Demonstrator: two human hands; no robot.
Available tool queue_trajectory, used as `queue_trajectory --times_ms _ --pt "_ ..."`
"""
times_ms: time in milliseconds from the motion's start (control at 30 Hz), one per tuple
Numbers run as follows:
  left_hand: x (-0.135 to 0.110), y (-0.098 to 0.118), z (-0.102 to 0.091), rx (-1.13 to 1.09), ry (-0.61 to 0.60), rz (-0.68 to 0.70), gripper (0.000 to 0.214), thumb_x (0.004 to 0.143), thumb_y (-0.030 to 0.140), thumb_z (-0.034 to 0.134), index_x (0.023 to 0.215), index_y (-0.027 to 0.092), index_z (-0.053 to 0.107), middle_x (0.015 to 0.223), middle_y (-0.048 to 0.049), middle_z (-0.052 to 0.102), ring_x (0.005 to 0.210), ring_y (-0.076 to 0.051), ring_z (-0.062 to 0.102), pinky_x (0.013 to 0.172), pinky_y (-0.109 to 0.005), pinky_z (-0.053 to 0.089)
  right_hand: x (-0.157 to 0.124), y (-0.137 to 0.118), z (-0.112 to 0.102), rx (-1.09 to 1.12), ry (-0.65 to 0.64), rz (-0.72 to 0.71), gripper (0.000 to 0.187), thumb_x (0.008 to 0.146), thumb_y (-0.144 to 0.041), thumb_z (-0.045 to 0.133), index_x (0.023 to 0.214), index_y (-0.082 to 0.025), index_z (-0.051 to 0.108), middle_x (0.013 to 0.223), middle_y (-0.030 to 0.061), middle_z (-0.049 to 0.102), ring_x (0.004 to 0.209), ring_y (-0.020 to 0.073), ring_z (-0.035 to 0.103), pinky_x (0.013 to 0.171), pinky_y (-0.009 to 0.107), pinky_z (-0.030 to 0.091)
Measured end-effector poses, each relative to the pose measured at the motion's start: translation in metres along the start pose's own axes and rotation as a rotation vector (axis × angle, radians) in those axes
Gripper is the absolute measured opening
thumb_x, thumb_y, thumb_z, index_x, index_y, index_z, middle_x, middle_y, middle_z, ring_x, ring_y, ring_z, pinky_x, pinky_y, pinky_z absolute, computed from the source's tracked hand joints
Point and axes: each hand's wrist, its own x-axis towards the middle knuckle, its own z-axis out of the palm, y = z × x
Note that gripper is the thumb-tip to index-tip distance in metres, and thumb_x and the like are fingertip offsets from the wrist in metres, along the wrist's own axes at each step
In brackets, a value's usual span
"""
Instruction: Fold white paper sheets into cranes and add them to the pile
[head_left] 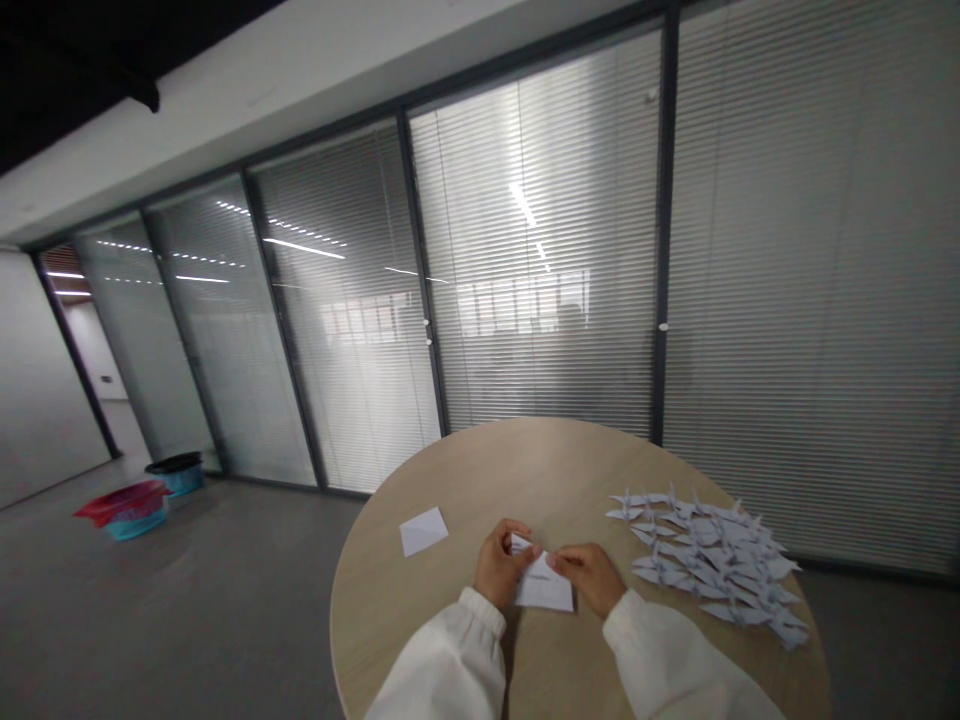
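Note:
A white, partly folded sheet of paper (541, 585) lies on the round wooden table (450, 620) right in front of me. My left hand (498, 565) pinches its upper left corner, fingers curled. My right hand (590, 575) grips the paper's right side, fingers closed on the fold. Both arms wear white sleeves.
A pile of several white folded paper cranes (712, 560) covers the table's right side. A small white paper square (423, 530) lies to the left of my hands. Glass walls with blinds stand behind the table. Red and blue bins (135, 505) sit on the floor far left.

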Motion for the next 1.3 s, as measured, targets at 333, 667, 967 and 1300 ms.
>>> queue_trajectory --times_ms 333,667,967,1300 --pt "0.004 -0.009 -0.004 0.075 0.079 0.022 0.027 0.052 0.026 0.068 0.072 0.015 0.053 0.049 0.0073 0.046 0.045 -0.007 0.044 0.042 -0.016 0.029 0.004 0.008 -0.002 0.231 0.037 0.033 0.046 0.060 -0.059 0.054 0.062 -0.013 0.063 0.058 0.0030 0.062 0.057 0.0162 0.054 0.054 0.025 0.040" --pt "0.004 -0.006 -0.003 -0.039 0.051 -0.036 0.031 0.050 0.030 0.072 0.069 0.015 0.052 0.042 0.0094 0.041 0.036 -0.005 0.036 0.037 -0.016 0.023 0.003 0.009 -0.008 -0.118 0.126 -0.027 0.037 0.072 -0.048 0.047 0.057 -0.016 0.057 0.052 -0.0019 0.053 0.052 0.0117 0.046 0.049 0.021 0.034" --pt "0.007 -0.009 -0.006 -0.154 -0.067 -0.111 0.036 0.056 0.041 0.067 0.076 0.013 0.056 0.044 0.0058 0.047 0.042 -0.008 0.045 0.043 -0.019 0.033 0.006 0.009 -0.010 0.088 0.196 0.052 0.039 0.067 -0.054 0.050 0.066 -0.016 0.058 0.064 0.0039 0.063 0.063 0.0179 0.055 0.055 0.025 0.041" --pt "0.004 -0.009 -0.007 -0.168 -0.133 -0.069 0.034 0.060 0.040 0.063 0.080 0.012 0.062 0.047 0.0037 0.048 0.049 -0.010 0.047 0.049 -0.020 0.037 0.006 0.012 -0.013 -0.014 0.292 -0.004 0.047 0.068 -0.063 0.042 0.062 -0.017 0.054 0.057 0.0007 0.060 0.056 0.0147 0.052 0.052 0.022 0.039"
